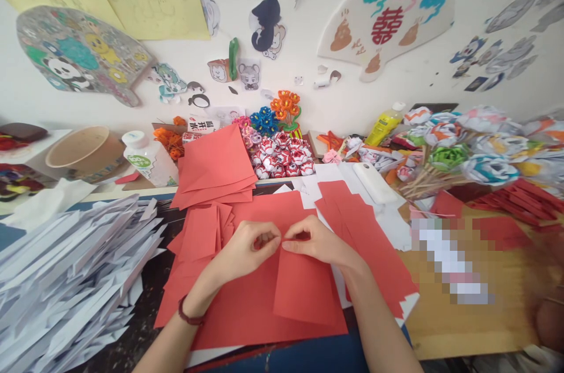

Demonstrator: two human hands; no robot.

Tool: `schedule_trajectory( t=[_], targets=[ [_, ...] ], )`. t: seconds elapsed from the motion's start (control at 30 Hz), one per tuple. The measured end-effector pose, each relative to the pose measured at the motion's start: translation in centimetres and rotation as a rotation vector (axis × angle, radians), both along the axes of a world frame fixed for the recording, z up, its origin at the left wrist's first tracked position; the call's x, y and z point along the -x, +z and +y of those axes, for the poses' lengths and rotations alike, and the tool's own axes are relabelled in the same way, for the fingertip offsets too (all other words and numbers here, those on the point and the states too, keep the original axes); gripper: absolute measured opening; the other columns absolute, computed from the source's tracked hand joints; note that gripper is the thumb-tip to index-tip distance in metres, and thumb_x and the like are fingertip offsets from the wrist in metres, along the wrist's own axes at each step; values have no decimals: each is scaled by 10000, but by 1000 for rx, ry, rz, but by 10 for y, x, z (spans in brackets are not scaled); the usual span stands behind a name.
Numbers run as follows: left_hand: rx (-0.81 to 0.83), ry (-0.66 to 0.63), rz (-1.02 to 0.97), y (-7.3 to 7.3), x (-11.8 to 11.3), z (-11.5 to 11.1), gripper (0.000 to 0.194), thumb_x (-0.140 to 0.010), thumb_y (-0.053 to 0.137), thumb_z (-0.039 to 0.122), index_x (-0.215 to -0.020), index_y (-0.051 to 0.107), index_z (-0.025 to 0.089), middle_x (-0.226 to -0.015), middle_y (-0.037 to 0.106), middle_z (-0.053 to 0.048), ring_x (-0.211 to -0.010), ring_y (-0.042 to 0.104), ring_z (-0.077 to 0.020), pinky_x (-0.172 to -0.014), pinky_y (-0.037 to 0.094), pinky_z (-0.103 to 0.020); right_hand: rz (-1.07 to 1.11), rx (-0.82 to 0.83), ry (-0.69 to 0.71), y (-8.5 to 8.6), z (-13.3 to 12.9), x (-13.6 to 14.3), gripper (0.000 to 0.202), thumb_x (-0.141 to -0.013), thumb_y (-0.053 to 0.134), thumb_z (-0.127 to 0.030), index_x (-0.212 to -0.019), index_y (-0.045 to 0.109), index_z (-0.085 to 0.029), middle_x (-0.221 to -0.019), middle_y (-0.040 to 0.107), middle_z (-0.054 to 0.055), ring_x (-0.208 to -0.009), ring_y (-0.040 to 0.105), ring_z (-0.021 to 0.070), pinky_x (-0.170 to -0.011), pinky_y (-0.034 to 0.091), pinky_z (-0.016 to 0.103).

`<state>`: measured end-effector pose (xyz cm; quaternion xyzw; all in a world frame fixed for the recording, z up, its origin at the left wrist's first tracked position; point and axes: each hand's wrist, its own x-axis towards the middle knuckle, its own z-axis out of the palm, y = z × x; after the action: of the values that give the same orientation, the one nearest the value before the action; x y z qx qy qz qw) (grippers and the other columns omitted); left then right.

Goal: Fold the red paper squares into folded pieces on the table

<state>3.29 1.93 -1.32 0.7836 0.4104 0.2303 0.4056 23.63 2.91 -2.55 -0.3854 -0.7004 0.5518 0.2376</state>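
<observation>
A piece of red paper (304, 288) stands slightly raised over larger red sheets (238, 314) on the table. My right hand (315, 241) pinches its upper edge between thumb and fingers. Close beside it, my left hand (253, 247) is closed in a pinch at the same paper's upper left corner, and the two sets of fingertips almost meet. The fingers partly hide that corner. Smaller cut red pieces (200, 232) lie left of my left hand. Overlapping red strips (365, 232) spread to the right of my right hand.
Folded white paper strips (83, 279) are heaped at the left. Along the back stand a stack of red sheets (215, 164), a white bottle (147, 155), a bowl (86, 150) and red-and-white paper flowers (284, 155). More paper flowers (489, 144) lie at the right, near a blurred person's hand (550, 323).
</observation>
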Motion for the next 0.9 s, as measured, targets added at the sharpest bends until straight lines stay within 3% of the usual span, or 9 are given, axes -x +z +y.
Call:
schedule_trajectory(
  t=[0.6,0.77,0.9],
  targets=[
    [-4,34,-44,-3,-3,0,147,-800,468,126,-739,601,141,-643,525,27,-588,400,-82,-569,341,-193,45,18,-2,0,-1,1,247,-800,612,-319,-657,663,-125,-574,479,-25,-579,374,105,-523,283,229],
    [-27,121,-54,0,9,6,142,-807,464,145,-718,574,143,-616,501,33,-575,407,-82,-559,336,-190,82,37,-35,0,0,-2,225,-793,634,-319,-697,691,-124,-651,610,14,-625,490,133,-591,365,235],
    [-98,288,1,-4,13,11,210,-856,472,239,-681,546,150,-568,460,44,-543,390,-82,-534,309,-195,86,34,-62,2,0,-4,228,-804,630,-319,-681,686,-136,-675,647,22,-648,539,144,-617,392,238]
  ],
)
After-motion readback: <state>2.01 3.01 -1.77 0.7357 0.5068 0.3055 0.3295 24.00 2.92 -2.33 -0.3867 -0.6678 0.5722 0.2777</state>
